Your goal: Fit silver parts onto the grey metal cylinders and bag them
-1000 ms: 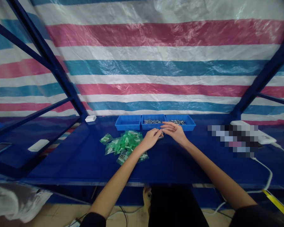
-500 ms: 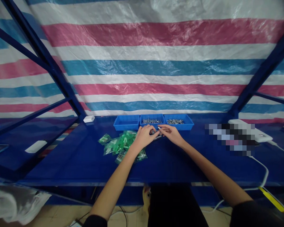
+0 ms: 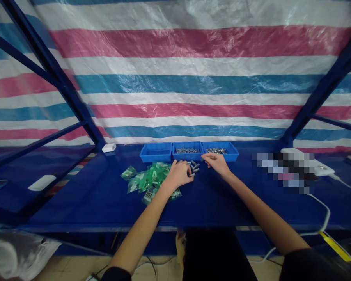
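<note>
My left hand rests palm down on the table, its fingers curled around the near side of a small group of short grey metal pins. Its thumb touches the nearest pin, and the curled fingers hide some of the others. To the right, my right hand is in a pinch just in front of the right-hand blue bin. A small dark tip shows at its fingertips, too small to name. Green-printed clear plastic bags with small parts lie in a pile beside my left wrist.
The middle blue bin and right bin hold small metal parts; the left blue bin shows a bare floor. A white adapter sits back left. At right lie a white device and cables. Blue frame posts flank the table.
My hands have moved apart: the right has drawn away to the right, and the left has lowered toward the table. Several metal pins now show between them.
</note>
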Action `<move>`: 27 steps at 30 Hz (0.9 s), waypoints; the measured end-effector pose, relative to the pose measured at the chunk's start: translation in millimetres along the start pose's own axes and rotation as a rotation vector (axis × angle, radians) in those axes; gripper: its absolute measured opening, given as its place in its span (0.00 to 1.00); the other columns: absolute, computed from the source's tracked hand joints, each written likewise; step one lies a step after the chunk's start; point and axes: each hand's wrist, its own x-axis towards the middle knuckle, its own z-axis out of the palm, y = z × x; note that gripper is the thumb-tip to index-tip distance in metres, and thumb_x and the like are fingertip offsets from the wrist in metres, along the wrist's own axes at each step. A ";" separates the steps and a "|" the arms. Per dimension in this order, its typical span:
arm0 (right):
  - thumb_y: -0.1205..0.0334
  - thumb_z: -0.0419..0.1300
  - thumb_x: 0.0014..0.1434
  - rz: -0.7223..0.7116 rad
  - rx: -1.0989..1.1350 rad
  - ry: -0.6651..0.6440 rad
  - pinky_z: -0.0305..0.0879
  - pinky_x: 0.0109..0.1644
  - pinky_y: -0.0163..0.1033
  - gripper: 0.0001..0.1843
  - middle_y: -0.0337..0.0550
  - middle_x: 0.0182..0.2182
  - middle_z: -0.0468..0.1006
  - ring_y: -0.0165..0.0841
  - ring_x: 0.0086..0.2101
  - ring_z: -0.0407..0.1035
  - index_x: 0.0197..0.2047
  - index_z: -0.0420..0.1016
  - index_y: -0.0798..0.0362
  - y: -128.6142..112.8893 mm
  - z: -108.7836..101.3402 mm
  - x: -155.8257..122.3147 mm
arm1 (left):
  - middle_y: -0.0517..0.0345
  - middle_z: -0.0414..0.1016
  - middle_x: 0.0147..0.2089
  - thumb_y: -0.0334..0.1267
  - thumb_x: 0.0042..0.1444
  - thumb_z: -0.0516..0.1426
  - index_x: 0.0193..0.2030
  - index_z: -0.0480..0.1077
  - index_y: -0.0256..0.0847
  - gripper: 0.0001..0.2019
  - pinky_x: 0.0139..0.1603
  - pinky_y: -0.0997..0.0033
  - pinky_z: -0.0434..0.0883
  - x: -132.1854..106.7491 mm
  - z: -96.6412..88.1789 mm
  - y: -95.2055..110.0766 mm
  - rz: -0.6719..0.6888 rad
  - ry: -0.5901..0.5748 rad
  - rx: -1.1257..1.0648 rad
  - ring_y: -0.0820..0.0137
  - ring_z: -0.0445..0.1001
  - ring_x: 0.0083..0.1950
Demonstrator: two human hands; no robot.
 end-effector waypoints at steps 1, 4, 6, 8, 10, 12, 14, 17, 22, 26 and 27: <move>0.50 0.62 0.47 -0.020 0.061 -0.022 0.69 0.28 0.36 0.19 0.45 0.28 0.79 0.33 0.27 0.73 0.37 0.76 0.55 -2.5 0.0 -0.4 | 0.55 0.72 0.34 0.42 0.45 0.59 0.24 0.71 0.40 0.08 0.46 0.61 0.57 -0.4 -0.6 0.9 0.001 -0.004 -0.015 0.63 0.69 0.40; 0.51 0.62 0.49 -0.104 0.221 -0.125 0.70 0.44 0.39 0.27 0.47 0.48 0.74 0.36 0.45 0.71 0.53 0.68 0.48 -10.0 1.5 -2.5 | 0.57 0.73 0.33 0.42 0.45 0.59 0.25 0.71 0.41 0.07 0.46 0.62 0.58 -0.6 -1.8 3.1 -0.012 0.014 -0.065 0.64 0.70 0.40; 0.51 0.63 0.49 -0.121 0.215 -0.161 0.68 0.49 0.42 0.28 0.47 0.52 0.71 0.38 0.49 0.69 0.53 0.68 0.47 -12.0 3.3 -4.1 | 0.58 0.74 0.33 0.41 0.45 0.59 0.26 0.70 0.41 0.06 0.46 0.63 0.59 0.2 -2.7 3.9 -0.048 0.047 -0.111 0.65 0.71 0.39; 0.50 0.64 0.47 -0.089 0.145 -0.173 0.68 0.49 0.44 0.25 0.48 0.48 0.75 0.39 0.46 0.71 0.48 0.73 0.50 -10.5 5.3 -5.4 | 0.60 0.75 0.31 0.40 0.46 0.59 0.28 0.70 0.41 0.06 0.45 0.65 0.60 1.5 -4.0 4.0 -0.093 0.082 -0.166 0.67 0.72 0.37; 0.50 0.64 0.46 -0.048 0.077 -0.219 0.69 0.46 0.46 0.20 0.47 0.39 0.79 0.38 0.39 0.74 0.40 0.76 0.53 -6.5 6.9 -6.4 | 0.62 0.75 0.30 0.40 0.47 0.58 0.30 0.70 0.42 0.05 0.43 0.67 0.62 2.9 -5.3 3.5 -0.125 0.113 -0.220 0.68 0.73 0.35; 0.50 0.64 0.45 -0.030 0.049 -0.276 0.70 0.43 0.46 0.18 0.45 0.31 0.80 0.36 0.32 0.74 0.35 0.77 0.55 -2.7 7.8 -7.2 | 0.62 0.76 0.30 0.39 0.48 0.58 0.32 0.70 0.42 0.05 0.40 0.70 0.63 4.4 -6.0 2.1 -0.134 0.138 -0.271 0.70 0.73 0.34; 0.51 0.65 0.45 -0.025 0.062 -0.300 0.71 0.42 0.44 0.17 0.43 0.27 0.80 0.34 0.30 0.74 0.34 0.78 0.56 -1.1 7.8 -7.7 | 0.62 0.76 0.30 0.39 0.49 0.57 0.33 0.70 0.42 0.06 0.37 0.73 0.64 6.0 -5.6 -0.3 -0.127 0.165 -0.325 0.71 0.72 0.33; 0.52 0.65 0.45 -0.019 0.097 -0.275 0.71 0.41 0.42 0.18 0.43 0.29 0.80 0.34 0.32 0.74 0.37 0.77 0.55 -3.8 6.9 -8.5 | 0.61 0.77 0.33 0.42 0.50 0.58 0.34 0.71 0.41 0.08 0.33 0.75 0.65 8.4 -3.0 -4.6 -0.118 0.215 -0.420 0.73 0.71 0.30; 0.51 0.63 0.49 0.040 0.143 -0.325 0.72 0.39 0.41 0.19 0.44 0.31 0.80 0.35 0.33 0.75 0.42 0.76 0.53 -8.0 9.2 -10.9 | 0.59 0.76 0.33 0.42 0.49 0.59 0.35 0.73 0.40 0.09 0.32 0.75 0.66 10.1 -0.5 -7.1 -0.083 0.264 -0.507 0.74 0.69 0.29; 0.52 0.64 0.48 0.090 0.208 -0.338 0.71 0.41 0.41 0.21 0.45 0.33 0.80 0.35 0.35 0.75 0.43 0.75 0.54 -5.1 12.0 -11.9 | 0.59 0.76 0.34 0.39 0.49 0.59 0.35 0.75 0.40 0.08 0.33 0.75 0.66 10.2 -4.5 -3.7 -0.076 0.303 -0.554 0.75 0.67 0.29; 0.52 0.64 0.48 0.101 0.231 -0.349 0.71 0.41 0.41 0.21 0.45 0.34 0.80 0.35 0.36 0.75 0.45 0.74 0.54 -4.7 12.2 -12.2 | 0.58 0.76 0.34 0.39 0.50 0.59 0.36 0.75 0.40 0.08 0.34 0.75 0.66 10.2 -5.9 -2.6 -0.080 0.313 -0.575 0.75 0.67 0.29</move>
